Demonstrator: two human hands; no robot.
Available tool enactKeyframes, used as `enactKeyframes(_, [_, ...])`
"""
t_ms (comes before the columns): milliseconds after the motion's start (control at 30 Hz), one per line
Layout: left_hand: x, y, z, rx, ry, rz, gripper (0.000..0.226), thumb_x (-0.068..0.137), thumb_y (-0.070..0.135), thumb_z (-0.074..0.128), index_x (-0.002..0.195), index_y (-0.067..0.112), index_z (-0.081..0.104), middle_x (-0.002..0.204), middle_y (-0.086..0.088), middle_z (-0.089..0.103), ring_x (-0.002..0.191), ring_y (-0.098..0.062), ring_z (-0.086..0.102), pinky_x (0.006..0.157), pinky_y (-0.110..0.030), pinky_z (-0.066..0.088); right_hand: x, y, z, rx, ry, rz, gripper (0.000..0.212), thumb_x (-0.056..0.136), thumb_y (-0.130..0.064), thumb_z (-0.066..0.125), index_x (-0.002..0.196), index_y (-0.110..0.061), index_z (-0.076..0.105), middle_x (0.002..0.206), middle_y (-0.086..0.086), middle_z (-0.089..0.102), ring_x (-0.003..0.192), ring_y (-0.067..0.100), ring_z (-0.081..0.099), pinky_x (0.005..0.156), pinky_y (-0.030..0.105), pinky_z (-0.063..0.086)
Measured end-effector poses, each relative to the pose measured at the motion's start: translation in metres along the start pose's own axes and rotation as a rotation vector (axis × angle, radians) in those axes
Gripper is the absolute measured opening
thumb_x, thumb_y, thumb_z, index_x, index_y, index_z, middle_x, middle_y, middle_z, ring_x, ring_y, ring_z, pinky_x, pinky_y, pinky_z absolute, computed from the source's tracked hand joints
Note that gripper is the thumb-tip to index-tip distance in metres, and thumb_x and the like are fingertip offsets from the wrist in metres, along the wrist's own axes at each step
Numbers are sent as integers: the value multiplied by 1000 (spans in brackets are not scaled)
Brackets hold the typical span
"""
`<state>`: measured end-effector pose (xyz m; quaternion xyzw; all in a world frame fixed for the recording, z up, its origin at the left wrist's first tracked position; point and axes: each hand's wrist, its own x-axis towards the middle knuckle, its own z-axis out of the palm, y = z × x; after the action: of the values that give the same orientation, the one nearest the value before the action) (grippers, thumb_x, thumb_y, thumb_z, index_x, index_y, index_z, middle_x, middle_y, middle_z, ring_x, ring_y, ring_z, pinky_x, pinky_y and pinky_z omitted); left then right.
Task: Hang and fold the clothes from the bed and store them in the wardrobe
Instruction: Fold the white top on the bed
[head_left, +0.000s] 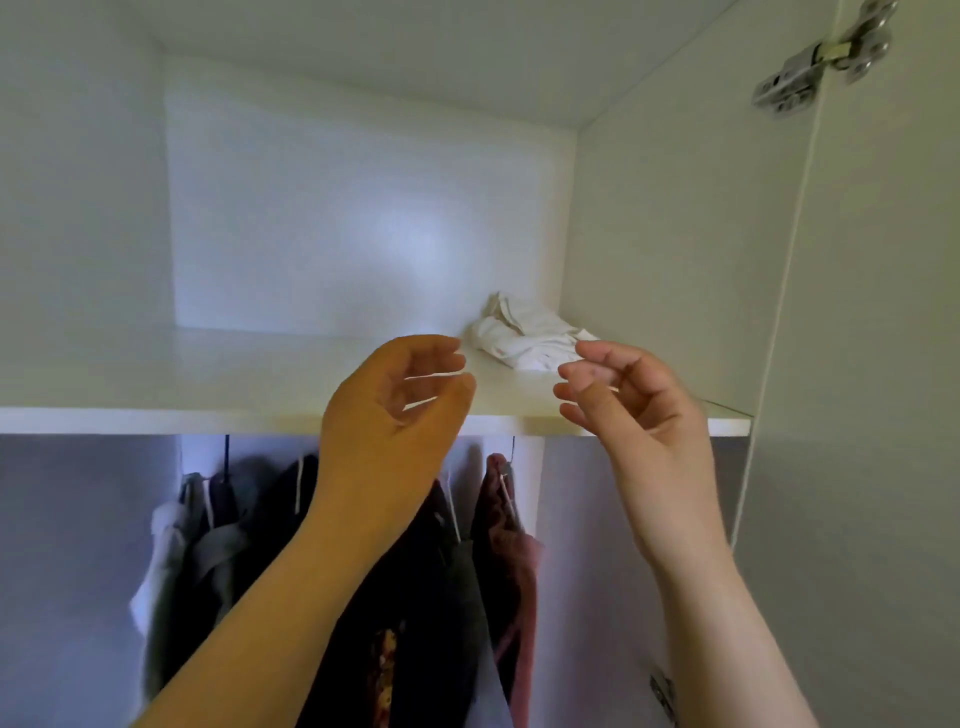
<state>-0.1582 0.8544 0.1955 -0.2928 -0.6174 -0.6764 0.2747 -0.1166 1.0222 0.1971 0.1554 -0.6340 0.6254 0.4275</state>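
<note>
Although it is bundled loosely rather than folded square, the white garment (527, 340) is found on the upper shelf (208, 379) of the wardrobe (337, 218), toward the right rear corner and near the side wall (675, 234); whether it touches that wall cannot be told. The left hand (395, 410) and the right hand (628, 410) are raised in front of the shelf edge, well apart from each other; the fingers of both are loosely curled and nothing is held in either, the right hand being just in front of the bundle but not shown touching it. The garment is judged to be light, soft and limp, with no stiffness of its own; if it is lifted by one corner it is likely to be unrolled and trailed over the shelf edge. A better hold would be had from both sides at once, low under the folds, so that the bundle is carried whole; little risk of slipping or damage is expected, since cloth is gripped easily. Below the shelf, hanging clothes (415, 571) in dark, grey and reddish cloth are seen on hangers.
</note>
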Motion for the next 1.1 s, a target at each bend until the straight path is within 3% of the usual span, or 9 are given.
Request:
enactKeyframes(200, [-45, 17, -2, 187, 180, 23, 26, 88, 8, 65, 111, 20, 67, 106, 13, 72, 95, -1, 67, 75, -8, 49, -5, 19, 1, 97, -299, -11, 23, 90, -7, 67, 109, -19, 67, 106, -7, 73, 103, 8, 68, 84, 15, 52])
enactKeyframes(333, [-83, 32, -20, 266, 271, -35, 27, 88, 4, 65, 111, 18, 67, 109, 7, 72, 97, -9, 68, 79, -13, 50, -26, 20, 17, 189, -449, 11, 23, 89, -14, 67, 112, -20, 66, 109, -9, 72, 108, 8, 65, 91, 19, 51])
enactKeyframes(467, [-125, 63, -61, 406, 411, -44, 25, 86, 18, 70, 110, 24, 67, 109, 10, 71, 98, -3, 67, 77, -10, 49, -56, 7, 56, 308, -612, 7, 21, 91, -11, 66, 109, -23, 67, 109, -8, 71, 110, 10, 64, 95, 22, 51])
enactKeyframes(600, [-175, 100, -101, 531, 529, -85, 34, 79, 29, 63, 114, 30, 63, 115, 13, 69, 104, -3, 66, 83, -14, 51, -106, -17, 103, 466, -761, 51, 21, 90, -9, 67, 106, -22, 67, 108, -6, 72, 106, 8, 66, 90, 16, 48])
enactKeyframes(767, [-251, 159, -166, 692, 709, -127, 37, 89, 13, 65, 123, 27, 60, 118, 13, 67, 108, -3, 64, 87, -15, 51, -189, -64, 175, 624, -964, 131, 22, 90, -7, 66, 108, -20, 66, 108, -4, 72, 105, 6, 66, 87, 13, 47])
enactKeyframes(1100, [-411, 284, -272, 943, 1013, -264, 45, 82, 35, 65, 127, 35, 56, 125, 24, 62, 116, 5, 57, 96, -28, 50, -373, -184, 279, 809, -1323, 141, 27, 87, -26, 66, 114, -24, 65, 111, -11, 70, 109, 4, 64, 89, 13, 48])
